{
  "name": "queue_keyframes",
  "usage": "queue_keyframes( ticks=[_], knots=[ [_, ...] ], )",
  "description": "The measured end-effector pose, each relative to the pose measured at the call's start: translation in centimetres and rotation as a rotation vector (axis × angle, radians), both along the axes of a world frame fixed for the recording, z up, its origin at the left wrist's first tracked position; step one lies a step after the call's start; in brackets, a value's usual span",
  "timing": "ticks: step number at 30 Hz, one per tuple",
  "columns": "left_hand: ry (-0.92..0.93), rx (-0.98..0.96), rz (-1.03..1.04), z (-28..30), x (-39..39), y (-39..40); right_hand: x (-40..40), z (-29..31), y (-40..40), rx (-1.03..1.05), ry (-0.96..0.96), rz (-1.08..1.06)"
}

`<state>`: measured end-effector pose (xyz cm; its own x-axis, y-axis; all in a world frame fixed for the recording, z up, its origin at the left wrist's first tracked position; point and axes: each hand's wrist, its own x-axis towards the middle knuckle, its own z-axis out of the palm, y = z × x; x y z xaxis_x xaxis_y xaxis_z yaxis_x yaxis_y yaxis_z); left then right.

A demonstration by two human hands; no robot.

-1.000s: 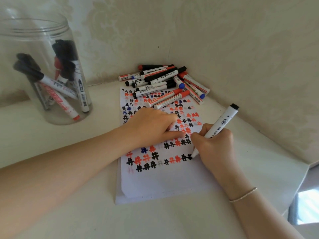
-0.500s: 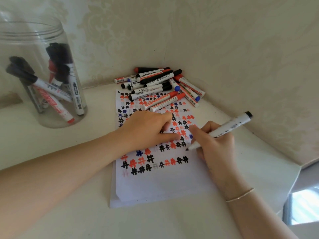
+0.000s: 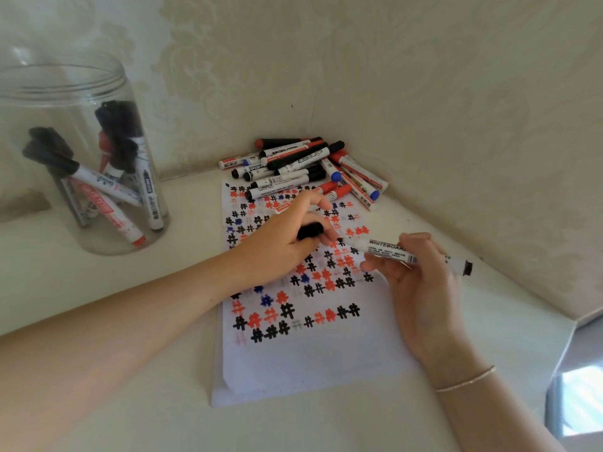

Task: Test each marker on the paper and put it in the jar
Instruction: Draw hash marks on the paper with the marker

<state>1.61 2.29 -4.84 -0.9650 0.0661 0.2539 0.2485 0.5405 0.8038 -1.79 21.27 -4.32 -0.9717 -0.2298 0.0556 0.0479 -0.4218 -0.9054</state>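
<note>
I see both hands over the paper (image 3: pixel 313 360), which lies flat on the table (image 3: pixel 98 402) in the corner by the walls.

My right hand (image 3: pixel 421 288) is clamped on the marker (image 3: pixel 391 252): thumb and fingers curl round the white barrel. The marker lies almost level, above the paper and not touching it. Its bare black tip points left, its black end right. The barrel reads WHITEBOARD.

My left hand (image 3: pixel 287 239) is closed on the black cap (image 3: pixel 310 230), pinched between thumb and curled fingers. The cap's mouth faces the tip, just beside it; I cannot tell whether they touch. The wrist hangs over the left half of the paper.

The paper bears rows of hash marks in black, red and blue; its near part is blank.

The pile (image 3: pixel 303 171) of capped markers lies at the far edge of the paper, in the corner, some resting on the sheet. Caps are black, red and blue.

The jar (image 3: pixel 81 158), clear and open-topped, stands upright at far left on the table, well apart from both hands. Several markers lean inside it, mostly black-capped, at least one red.

A thin bracelet (image 3: pixel 466 380) circles the right wrist.
</note>
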Motion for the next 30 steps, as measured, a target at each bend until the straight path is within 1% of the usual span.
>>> queue_keyframes(
  ticks=[4,10,15,17,19,21,23,24,25,26,28,30],
  knots=[
    [-0.025,-0.037,0.009,0.2,0.2,0.1,0.4,0.4,-0.1,0.086,0.053,0.014],
    [0.007,-0.154,0.023,0.3,0.4,0.3,0.5,0.2,-0.1,0.114,0.065,0.018],
    [0.063,-0.334,-0.049,0.5,1.1,0.8,0.9,0.0,-0.2,0.297,0.134,0.046],
    [0.117,-0.355,-0.064,0.6,1.2,0.8,0.9,0.1,-0.1,0.352,0.158,0.074],
    [0.200,-0.313,-0.094,0.6,1.3,0.7,0.7,0.2,0.2,0.396,0.168,0.130],
    [0.239,-0.230,-0.107,0.6,1.3,0.7,0.5,0.4,0.4,0.382,0.182,0.213],
    [0.210,-0.113,-0.074,0.6,1.3,0.8,0.4,0.5,0.5,0.235,0.154,0.261],
    [0.170,-0.062,-0.043,0.5,1.2,0.9,0.4,0.5,0.4,0.171,0.111,0.232],
    [0.117,-0.016,-0.014,0.5,1.2,0.9,0.4,0.4,0.4,0.159,0.079,0.168],
    [0.064,0.022,0.008,0.5,1.1,0.8,0.4,0.1,0.3,0.210,0.070,0.087],
    [-0.030,0.119,0.035,0.7,1.0,0.5,0.4,-0.4,-0.1,0.403,0.125,-0.037],
    [-0.145,0.301,0.053,1.1,0.8,0.3,0.5,-0.7,-0.6,0.535,0.206,-0.070]
  ],
)
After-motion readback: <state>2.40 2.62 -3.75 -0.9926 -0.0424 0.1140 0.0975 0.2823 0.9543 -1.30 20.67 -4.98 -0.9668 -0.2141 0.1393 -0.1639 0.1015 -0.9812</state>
